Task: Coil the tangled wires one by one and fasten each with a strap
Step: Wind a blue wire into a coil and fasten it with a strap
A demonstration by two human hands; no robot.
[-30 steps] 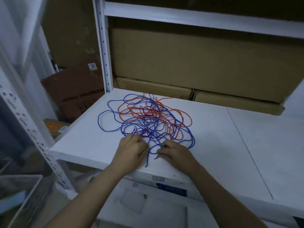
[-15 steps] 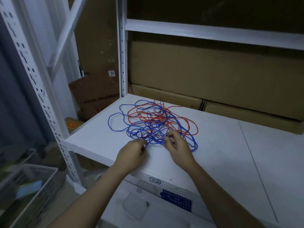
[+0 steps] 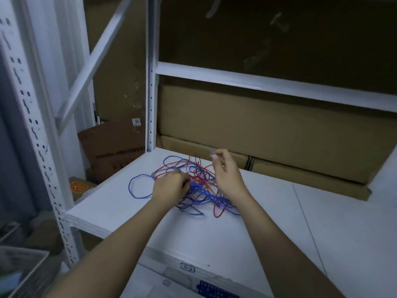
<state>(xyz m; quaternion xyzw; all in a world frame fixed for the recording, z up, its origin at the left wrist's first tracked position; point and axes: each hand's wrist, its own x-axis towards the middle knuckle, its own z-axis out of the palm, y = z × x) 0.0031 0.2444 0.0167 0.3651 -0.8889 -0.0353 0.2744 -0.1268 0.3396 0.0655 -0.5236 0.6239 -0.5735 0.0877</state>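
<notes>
A tangle of blue and red wires (image 3: 199, 186) lies on the white shelf board (image 3: 279, 222). One blue loop (image 3: 137, 188) sticks out to the left of the heap. My right hand (image 3: 225, 173) is raised above the heap's far side and pinches the end of a blue wire (image 3: 212, 153) between thumb and fingers. My left hand (image 3: 171, 186) is curled on the left part of the tangle and grips strands there. No strap is visible.
Flat cardboard boxes (image 3: 268, 130) fill the back of the shelf under a white crossbeam (image 3: 257, 82). A perforated white upright (image 3: 151, 93) stands at the back left corner, another (image 3: 36, 136) nearer left. A brown carton (image 3: 113, 147) leans beyond the left edge.
My right hand rose from the heap's near edge, lifting a blue wire end up and back. My left hand moved onto the tangle. The heap has bunched together.
</notes>
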